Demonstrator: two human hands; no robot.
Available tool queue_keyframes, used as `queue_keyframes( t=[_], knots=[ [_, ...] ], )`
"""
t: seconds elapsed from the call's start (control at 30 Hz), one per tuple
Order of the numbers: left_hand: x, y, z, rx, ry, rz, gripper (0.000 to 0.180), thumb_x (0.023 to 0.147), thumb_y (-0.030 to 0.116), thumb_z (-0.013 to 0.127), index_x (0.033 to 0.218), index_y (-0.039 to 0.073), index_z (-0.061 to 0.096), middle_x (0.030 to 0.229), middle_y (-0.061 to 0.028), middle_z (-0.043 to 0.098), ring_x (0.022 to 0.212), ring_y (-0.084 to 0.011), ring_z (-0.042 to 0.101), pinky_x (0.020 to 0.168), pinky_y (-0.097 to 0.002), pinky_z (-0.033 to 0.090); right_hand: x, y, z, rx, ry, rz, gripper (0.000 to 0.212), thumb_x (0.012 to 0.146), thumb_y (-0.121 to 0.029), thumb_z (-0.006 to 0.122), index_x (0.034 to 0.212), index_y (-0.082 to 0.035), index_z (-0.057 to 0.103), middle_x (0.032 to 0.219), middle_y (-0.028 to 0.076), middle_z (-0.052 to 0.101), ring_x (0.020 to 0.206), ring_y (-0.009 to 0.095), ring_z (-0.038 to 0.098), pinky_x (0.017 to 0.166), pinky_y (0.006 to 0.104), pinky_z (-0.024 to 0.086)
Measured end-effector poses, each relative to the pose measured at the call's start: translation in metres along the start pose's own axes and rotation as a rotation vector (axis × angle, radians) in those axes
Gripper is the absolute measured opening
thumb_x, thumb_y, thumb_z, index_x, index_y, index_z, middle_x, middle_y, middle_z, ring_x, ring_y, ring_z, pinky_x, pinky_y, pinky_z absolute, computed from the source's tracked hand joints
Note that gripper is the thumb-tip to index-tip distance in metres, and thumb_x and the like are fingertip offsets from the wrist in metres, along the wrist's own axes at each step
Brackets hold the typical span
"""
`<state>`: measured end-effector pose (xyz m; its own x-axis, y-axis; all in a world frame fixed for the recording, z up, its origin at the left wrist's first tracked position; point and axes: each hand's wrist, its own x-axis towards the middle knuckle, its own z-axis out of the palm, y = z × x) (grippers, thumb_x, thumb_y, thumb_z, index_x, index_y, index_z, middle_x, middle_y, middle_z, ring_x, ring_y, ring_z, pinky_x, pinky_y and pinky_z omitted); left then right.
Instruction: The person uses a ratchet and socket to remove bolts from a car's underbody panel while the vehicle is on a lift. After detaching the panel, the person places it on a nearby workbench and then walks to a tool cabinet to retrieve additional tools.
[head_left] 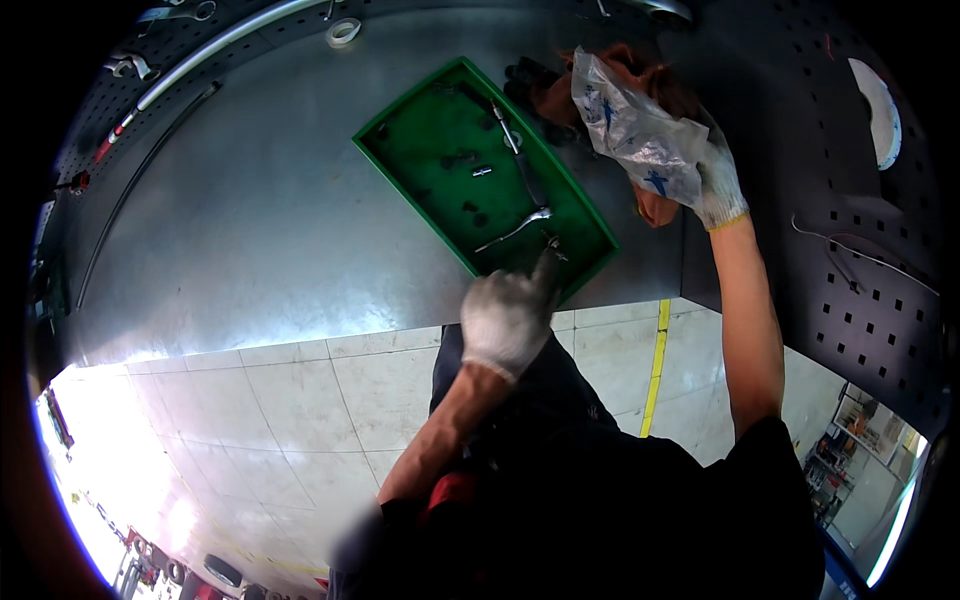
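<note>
My left hand [508, 318], in a white knit glove, reaches over the near edge of the green tray [408, 188]. Its index finger is stretched out and the others look curled; I see nothing held. Just beyond the fingertip lies a small metal part [555, 243]. A ratchet wrench [517, 227] rests further left in the tray, and a small socket-like piece [482, 172] lies near the middle. My right hand [720, 185], also gloved, grips a clear plastic bag [640, 140] with blue print; the bag partly covers its fingers.
Brown cloth [655, 207] is bunched beneath and behind the bag. A tape roll [343, 32] sits at the back of the metal bench [260, 200]. On the left lies a thin black rod [140, 190]. Perforated panels [865, 325] border the bench.
</note>
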<state>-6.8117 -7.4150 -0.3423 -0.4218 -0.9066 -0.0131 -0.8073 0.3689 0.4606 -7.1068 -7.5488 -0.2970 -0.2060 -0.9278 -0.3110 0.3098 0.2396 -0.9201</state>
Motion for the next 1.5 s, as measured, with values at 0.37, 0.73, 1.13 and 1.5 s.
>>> queue_keyframes(
  t=[0.37,0.73,1.13,1.5],
  knots=[
    [0.053,0.016,0.054,0.082,-0.225,-0.115,0.017,0.091,0.015,0.058,0.107,0.01,0.063,0.084,-0.0097,0.072,0.078,-0.0274,0.074,0.063,-0.0416,0.058,-0.017,-0.003,0.002,-0.089,-0.031,-0.028,0.065,0.081,-0.005,0.069,0.142,0.003,0.048,0.123,0.016,0.065,0.109,0.025,0.068,0.092,0.0352,0.058],
    [-0.042,0.003,0.01,-1.695,-0.034,-0.591,0.022,0.105,0.016,0.05,0.121,0.001,0.053,0.096,-0.0108,0.064,0.074,-0.0139,0.062,0.059,-0.0267,0.056,-0.01,0.007,-0.019,-0.06,-0.09,-0.026,0.063,0.083,-0.009,0.071,0.141,0.003,0.05,0.122,0.014,0.065,0.107,0.023,0.067,0.091,0.0332,0.057],
    [-0.066,-0.01,0.007,-2.007,-0.02,-0.605,0.038,0.109,0.025,0.046,0.135,-0.003,0.044,0.126,-0.0208,0.066,0.071,-0.0214,0.069,0.066,-0.0333,0.059,0.0,0.007,-0.012,-0.08,-0.18,-0.039,0.053,0.085,-0.01,0.069,0.135,0.001,0.055,0.118,0.012,0.068,0.104,0.021,0.068,0.09,0.0321,0.056],
    [-0.065,-0.011,0.008,-1.915,-0.007,-0.573,0.04,0.1,0.02,0.063,0.126,-0.006,0.049,0.115,-0.0212,0.069,0.059,-0.0202,0.066,0.059,-0.0304,0.056,-0.006,0.004,-0.01,-0.07,-0.174,-0.052,0.054,0.088,-0.012,0.067,0.137,0.004,0.053,0.123,0.015,0.065,0.108,0.023,0.067,0.094,0.0337,0.055]
  ],
)
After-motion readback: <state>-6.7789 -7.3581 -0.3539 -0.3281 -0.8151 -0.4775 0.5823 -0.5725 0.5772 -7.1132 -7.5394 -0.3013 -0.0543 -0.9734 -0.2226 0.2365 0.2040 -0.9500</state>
